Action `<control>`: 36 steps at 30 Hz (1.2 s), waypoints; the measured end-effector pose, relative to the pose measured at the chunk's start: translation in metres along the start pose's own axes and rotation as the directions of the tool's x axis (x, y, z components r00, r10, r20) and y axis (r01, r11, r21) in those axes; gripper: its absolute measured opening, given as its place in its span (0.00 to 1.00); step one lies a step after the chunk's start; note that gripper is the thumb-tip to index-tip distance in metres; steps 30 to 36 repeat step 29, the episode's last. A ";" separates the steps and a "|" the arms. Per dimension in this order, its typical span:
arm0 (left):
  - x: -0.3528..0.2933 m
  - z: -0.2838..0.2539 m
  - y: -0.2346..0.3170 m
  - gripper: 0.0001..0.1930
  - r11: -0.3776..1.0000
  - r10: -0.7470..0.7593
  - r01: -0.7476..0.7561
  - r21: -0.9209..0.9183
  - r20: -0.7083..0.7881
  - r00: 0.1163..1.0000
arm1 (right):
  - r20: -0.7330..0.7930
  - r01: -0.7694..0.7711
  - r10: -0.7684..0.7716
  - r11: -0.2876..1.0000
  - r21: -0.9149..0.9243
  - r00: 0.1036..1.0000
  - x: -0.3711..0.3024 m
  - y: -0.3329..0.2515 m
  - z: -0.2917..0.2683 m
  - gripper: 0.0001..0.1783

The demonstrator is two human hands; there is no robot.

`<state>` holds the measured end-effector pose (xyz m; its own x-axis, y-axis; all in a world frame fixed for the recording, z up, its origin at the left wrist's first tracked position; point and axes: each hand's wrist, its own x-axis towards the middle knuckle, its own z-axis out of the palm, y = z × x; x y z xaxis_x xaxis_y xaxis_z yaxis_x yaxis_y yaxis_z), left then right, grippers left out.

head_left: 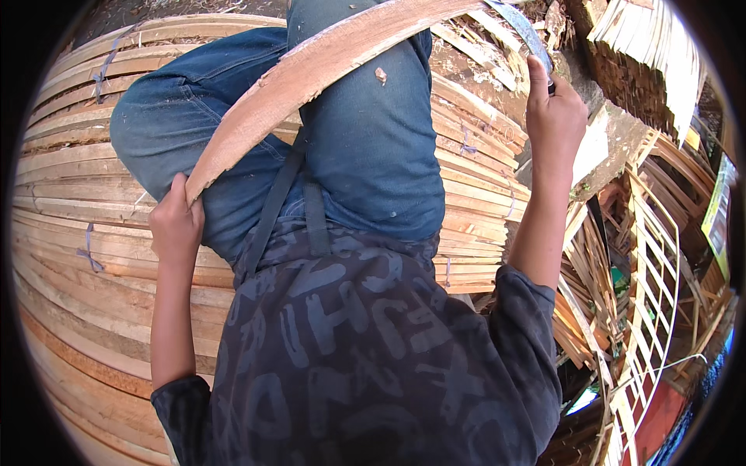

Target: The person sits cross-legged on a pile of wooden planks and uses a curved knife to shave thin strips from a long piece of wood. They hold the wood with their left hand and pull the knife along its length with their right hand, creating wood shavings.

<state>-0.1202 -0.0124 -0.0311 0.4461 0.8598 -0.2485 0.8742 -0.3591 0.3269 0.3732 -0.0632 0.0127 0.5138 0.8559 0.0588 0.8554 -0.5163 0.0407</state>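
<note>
A long, rough-edged wooden board (311, 78) slants across my lap, from my left knee up past the top edge of the view. My left hand (177, 220) is closed around its near end, thumb on top. At the upper right my right hand (556, 116) grips the dark handle of a machete (514, 23), thumb laid along the back of the blade. The grey blade reaches up and left toward the board's far end. Whether it touches the wood there, I cannot tell.
Tied bundles of wooden slats (85, 210) lie beneath and beside my crossed legs. A wood chip (381, 75) rests on my right leg. Shavings litter the ground ahead. To the right are a stack of pale strips (641, 39), a slatted wooden frame (649, 287) and loose sticks.
</note>
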 end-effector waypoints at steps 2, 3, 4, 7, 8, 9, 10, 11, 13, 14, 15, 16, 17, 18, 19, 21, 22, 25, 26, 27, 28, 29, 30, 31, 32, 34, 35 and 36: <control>0.000 0.000 0.003 0.14 1.000 -0.007 0.007 -0.004 -0.003 1.000 | 0.026 0.004 -0.006 0.997 0.073 1.000 -0.006 -0.016 -0.011 0.38; 0.000 0.000 0.003 0.14 1.000 0.000 0.000 -0.001 -0.014 1.000 | 0.037 0.027 -0.031 0.995 0.097 0.999 -0.010 -0.027 -0.012 0.37; 0.001 0.000 0.002 0.14 1.000 0.016 -0.016 0.001 -0.018 1.000 | 0.052 0.040 -0.047 0.992 0.117 0.998 -0.016 -0.041 -0.011 0.37; -0.001 0.000 0.000 0.14 1.000 0.002 -0.002 0.012 -0.004 1.000 | 0.064 0.174 -0.184 0.975 0.139 0.981 -0.030 -0.077 0.001 0.37; -0.001 0.000 0.000 0.14 1.000 0.007 -0.007 0.009 -0.017 1.000 | 0.036 0.080 -0.086 0.987 0.137 0.996 -0.021 -0.070 0.000 0.37; -0.002 0.001 0.000 0.14 1.000 0.012 -0.012 0.005 -0.030 0.999 | 0.009 -0.015 0.013 0.990 0.139 1.000 -0.007 -0.050 0.001 0.38; -0.002 0.000 0.001 0.13 1.000 0.022 -0.021 0.004 -0.040 0.999 | -0.017 -0.114 0.118 0.983 0.143 0.993 0.007 -0.024 0.003 0.39; 0.001 -0.002 0.000 0.13 0.999 0.035 -0.036 -0.003 -0.041 0.999 | -0.009 -0.214 0.215 0.975 0.063 0.977 0.019 0.017 0.001 0.40; 0.000 0.001 0.001 0.12 1.000 0.028 -0.028 -0.006 -0.060 0.998 | -0.011 -0.361 0.361 0.931 -0.055 0.933 0.035 0.090 0.004 0.41; 0.000 0.001 0.002 0.12 1.000 0.022 -0.022 -0.001 -0.042 0.999 | -0.019 -0.429 0.429 0.897 -0.105 0.903 0.035 0.111 0.004 0.41; -0.001 -0.001 0.004 0.11 1.000 0.013 -0.013 0.013 -0.029 0.999 | -0.012 -0.440 0.440 0.898 0.003 0.898 0.031 0.118 0.005 0.41; 0.001 0.000 0.002 0.11 1.000 0.009 -0.008 0.022 -0.019 1.000 | -0.010 -0.449 0.453 0.887 0.108 0.892 0.021 0.121 0.000 0.41; 0.000 -0.001 0.002 0.10 0.999 0.010 -0.009 0.042 -0.005 1.000 | 0.006 -0.461 0.470 0.863 0.207 0.883 0.011 0.120 -0.004 0.40; 0.002 -0.001 0.001 0.10 0.999 0.010 -0.010 0.033 -0.014 1.000 | 0.047 -0.451 0.455 0.857 0.248 0.889 0.007 0.113 -0.001 0.40; 0.001 -0.001 0.001 0.10 1.000 0.013 -0.013 0.023 -0.012 1.000 | 0.094 -0.451 0.443 0.847 0.281 0.892 -0.002 0.089 0.001 0.40; 0.002 0.001 0.000 0.10 0.999 0.023 -0.023 0.025 -0.011 1.000 | 0.120 -0.395 0.378 0.842 0.366 0.918 -0.020 0.043 0.008 0.39; -0.001 -0.001 -0.003 0.09 0.999 0.019 -0.019 0.033 0.002 1.000 | 0.111 -0.338 0.321 0.849 0.406 0.940 -0.026 0.021 0.010 0.38; -0.001 -0.006 -0.008 0.09 1.000 0.009 -0.010 0.018 0.045 0.999 | 0.168 -0.258 0.198 0.803 0.538 0.966 -0.034 -0.014 0.002 0.35; -0.001 -0.005 -0.008 0.09 1.000 0.004 -0.005 0.007 0.053 0.999 | 0.185 -0.232 0.157 0.823 0.518 0.970 -0.038 -0.023 -0.001 0.35; -0.001 -0.006 -0.006 0.08 1.000 -0.003 0.003 0.013 0.052 0.999 | 0.203 -0.204 0.115 0.842 0.499 0.972 -0.041 -0.033 -0.003 0.35; 0.000 -0.006 -0.003 0.08 1.000 -0.007 0.006 0.012 0.060 0.998 | 0.220 -0.171 0.071 0.863 0.476 0.973 -0.043 -0.042 -0.005 0.34; 0.002 -0.008 0.000 0.07 1.000 -0.011 0.010 0.009 0.067 0.998 | 0.204 -0.107 0.016 0.890 0.443 0.979 -0.044 -0.050 -0.007 0.34; 0.002 -0.008 0.000 0.07 1.000 -0.011 0.010 0.009 0.067 0.998 | 0.204 -0.107 0.016 0.890 0.443 0.979 -0.044 -0.050 -0.007 0.34; 0.002 -0.008 0.000 0.07 1.000 -0.011 0.010 0.009 0.067 0.998 | 0.204 -0.107 0.016 0.890 0.443 0.979 -0.044 -0.050 -0.007 0.34; 0.002 -0.008 0.000 0.07 1.000 -0.011 0.010 0.009 0.067 0.998 | 0.204 -0.107 0.016 0.890 0.443 0.979 -0.044 -0.050 -0.007 0.34; 0.002 -0.008 0.000 0.07 1.000 -0.011 0.010 0.009 0.067 0.998 | 0.204 -0.107 0.016 0.890 0.443 0.979 -0.044 -0.050 -0.007 0.34; 0.002 -0.008 0.000 0.07 1.000 -0.011 0.010 0.009 0.067 0.998 | 0.204 -0.107 0.016 0.890 0.443 0.979 -0.044 -0.050 -0.007 0.34; 0.002 -0.008 0.000 0.07 1.000 -0.011 0.010 0.009 0.067 0.998 | 0.204 -0.107 0.016 0.890 0.443 0.979 -0.044 -0.050 -0.007 0.34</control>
